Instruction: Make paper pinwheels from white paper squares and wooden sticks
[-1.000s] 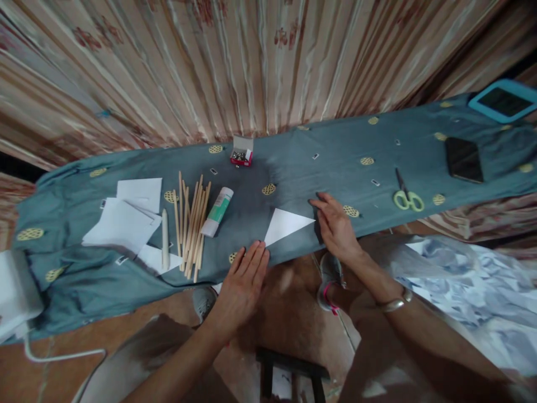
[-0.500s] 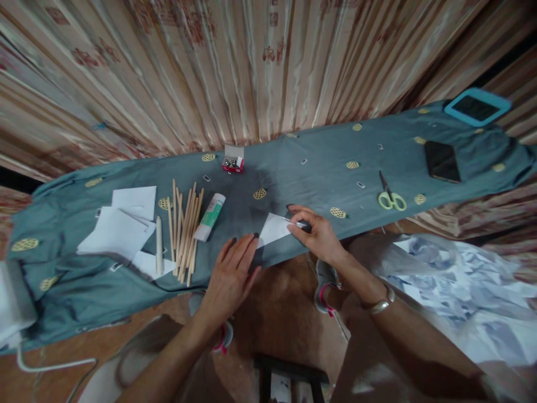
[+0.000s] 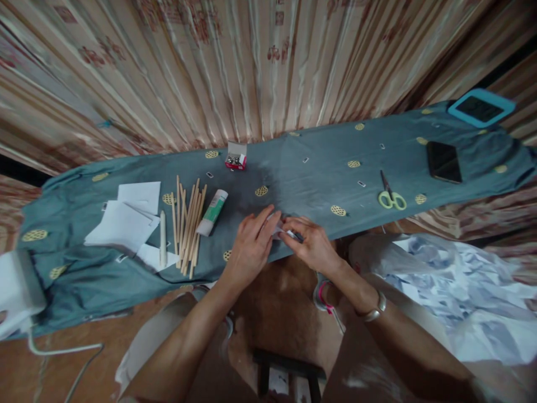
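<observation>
Both my hands meet over a folded white paper triangle near the front edge of the blue-grey cloth. My left hand lies over the paper's left part, fingers curled down on it. My right hand pinches the paper's right tip between thumb and fingers. Only a small bit of the paper shows between the hands. A glue stick lies just left of my left hand.
A bundle of wooden sticks and loose white paper sheets lie at the left. A small red box of pins stands behind. Green scissors, a black phone and a blue-framed tablet are at the right.
My right hand folded the paper's right tip leftward, and my left hand slid up from the table edge onto the paper. The triangle, earlier fully visible, is now mostly covered.
</observation>
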The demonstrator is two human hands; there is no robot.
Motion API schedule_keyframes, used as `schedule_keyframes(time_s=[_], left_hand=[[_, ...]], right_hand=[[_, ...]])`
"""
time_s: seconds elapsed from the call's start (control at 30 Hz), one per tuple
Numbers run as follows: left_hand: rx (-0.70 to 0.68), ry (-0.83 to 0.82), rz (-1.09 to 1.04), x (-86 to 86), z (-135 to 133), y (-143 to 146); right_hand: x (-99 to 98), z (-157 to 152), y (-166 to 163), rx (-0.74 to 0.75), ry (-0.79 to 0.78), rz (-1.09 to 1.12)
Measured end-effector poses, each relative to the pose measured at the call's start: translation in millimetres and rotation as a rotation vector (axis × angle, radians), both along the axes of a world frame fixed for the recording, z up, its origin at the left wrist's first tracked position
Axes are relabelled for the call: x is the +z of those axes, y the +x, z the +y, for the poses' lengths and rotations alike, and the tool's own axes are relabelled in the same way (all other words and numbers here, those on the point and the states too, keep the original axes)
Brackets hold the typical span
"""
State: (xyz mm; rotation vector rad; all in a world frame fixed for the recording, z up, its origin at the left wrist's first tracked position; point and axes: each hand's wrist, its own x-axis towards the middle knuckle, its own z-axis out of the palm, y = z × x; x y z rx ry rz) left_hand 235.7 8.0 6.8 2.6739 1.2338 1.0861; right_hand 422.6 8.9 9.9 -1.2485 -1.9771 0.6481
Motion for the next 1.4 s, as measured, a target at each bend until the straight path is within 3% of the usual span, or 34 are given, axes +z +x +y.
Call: schedule_keyframes(time_s=[0.1, 0.27, 0.43, 0.83, 1.0, 1.2, 1.4], left_hand=[[-0.007, 0.013, -0.01, 0.5, 1.7, 3.9], [-0.02, 0.056, 0.039, -2.0, 2.4, 2.3], [-0.013, 0.057, 0.155, -8.2, 3.8, -2.6], [-0.066, 0.017, 0.125, -14.4, -3.9, -11.3], [-0.074, -0.084, 0.073, -12.3, -9.7, -17.3], [-0.037, -0.231, -0.023, -8.8, -14.1, -21.7], [0.031, -0.319, -0.034, -11.0, -14.6, -23.7]], right_hand=[[2.0, -0.9, 2.5, 0.012, -0.019, 0.031], [-2.0, -1.3, 16.0, -0.095, -0.075, 0.136], [-12.0, -4.8, 25.9, -0.172, -0.058, 0.071], [-13.9, -12.0, 34.0, -0.028, 0.158, -0.246], [-12.3, -8.9, 37.4, -0.019, 0.077, -0.18], [-14.4, -0.8, 32.9, 0.012, -0.112, 0.05], [-17.3, 4.4, 26.7, -0.062, -0.195, 0.121]])
